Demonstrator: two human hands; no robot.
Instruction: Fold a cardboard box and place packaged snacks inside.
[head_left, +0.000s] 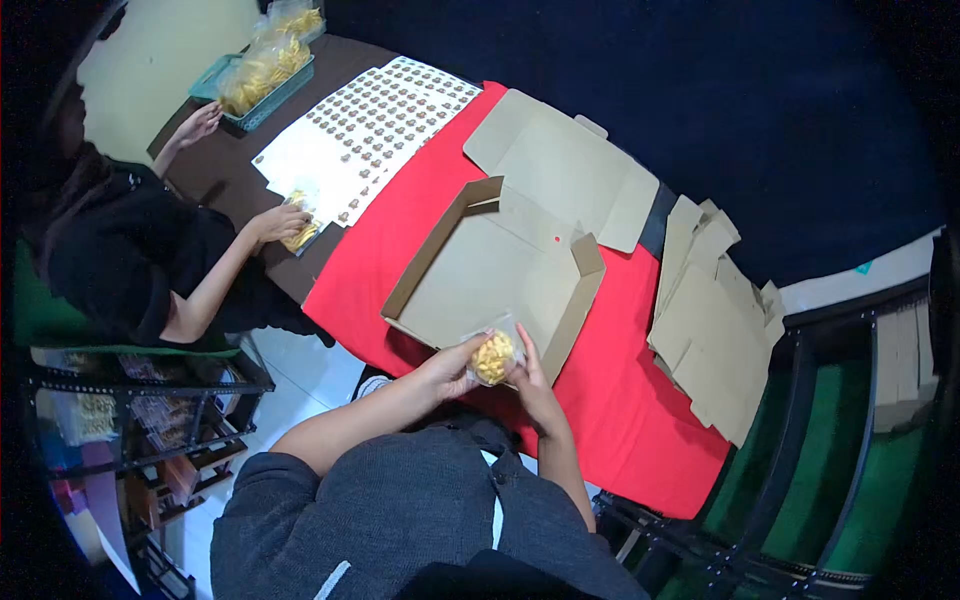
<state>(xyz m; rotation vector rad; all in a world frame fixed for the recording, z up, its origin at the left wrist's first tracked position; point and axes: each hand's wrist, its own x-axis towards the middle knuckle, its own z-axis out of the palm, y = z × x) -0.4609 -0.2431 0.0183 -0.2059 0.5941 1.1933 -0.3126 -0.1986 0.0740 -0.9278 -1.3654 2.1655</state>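
A clear plastic packet of yellow snack pieces (493, 358) is held between my two hands, just over the front edge of an open cardboard box (480, 262). My left hand (456, 369) grips the packet from its left side. On the other side my right hand (531, 373) holds it, fingers raised along the edge. The box lies on a red tablecloth (630, 360) with its lid (566, 157) folded back. A small red dot (557, 239) shows near the lid's fold. No packets are visible on the box floor.
At left, a co-worker's hand (281, 223) rests on another snack packet (301, 238) beside printed sticker sheets (375, 124). Their other hand (199, 124) is near a green basket (274, 97) of bagged snacks. Flattened cardboard (716, 330) is stacked at right, near metal shelving (787, 442).
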